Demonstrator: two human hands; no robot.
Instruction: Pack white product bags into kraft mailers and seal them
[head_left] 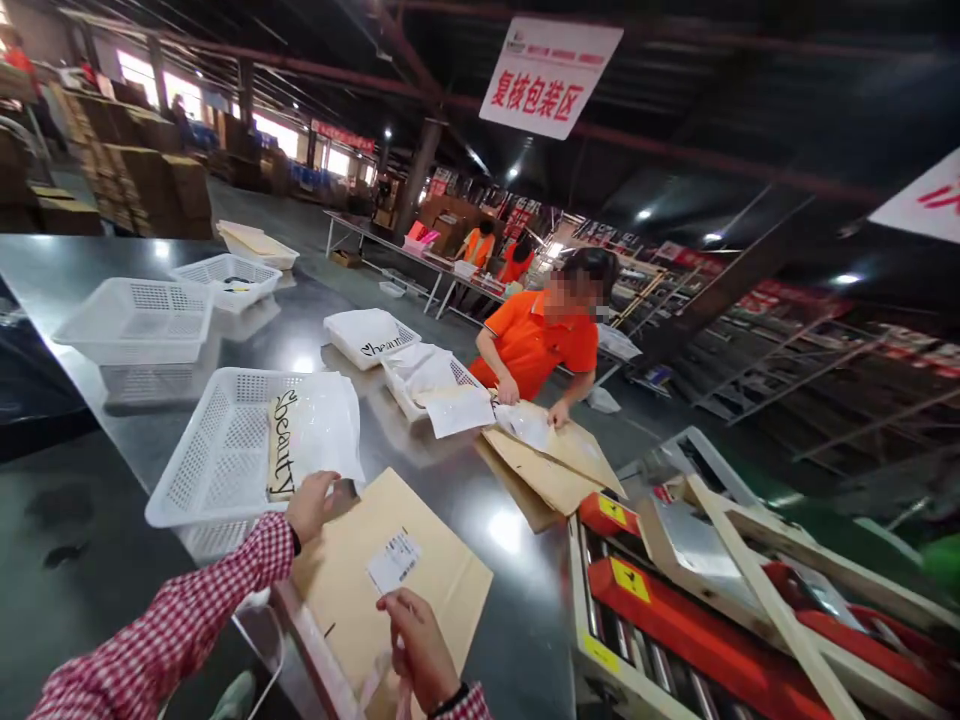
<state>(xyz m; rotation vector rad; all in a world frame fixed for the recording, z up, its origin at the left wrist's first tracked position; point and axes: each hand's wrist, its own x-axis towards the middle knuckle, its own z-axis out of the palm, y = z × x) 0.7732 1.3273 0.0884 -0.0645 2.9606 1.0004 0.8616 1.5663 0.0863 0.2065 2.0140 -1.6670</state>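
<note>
Here we pinch a label strip (pixel 386 672) in the right hand (pixel 420 645), left hand (pixel 311 505) gripping the white bag (pixel 322 425); the cardboard mailer (pixel 420 590), overhanging the worktop (pixel 480 500) edge, may slip.

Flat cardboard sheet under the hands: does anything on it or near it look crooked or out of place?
The white label sits askew on the flat cardboard sheet, its edges not parallel to the sheet's. The white "beauty" bag hangs over the white basket rim, by the left hand. Nothing looks spilled or damaged.
</note>
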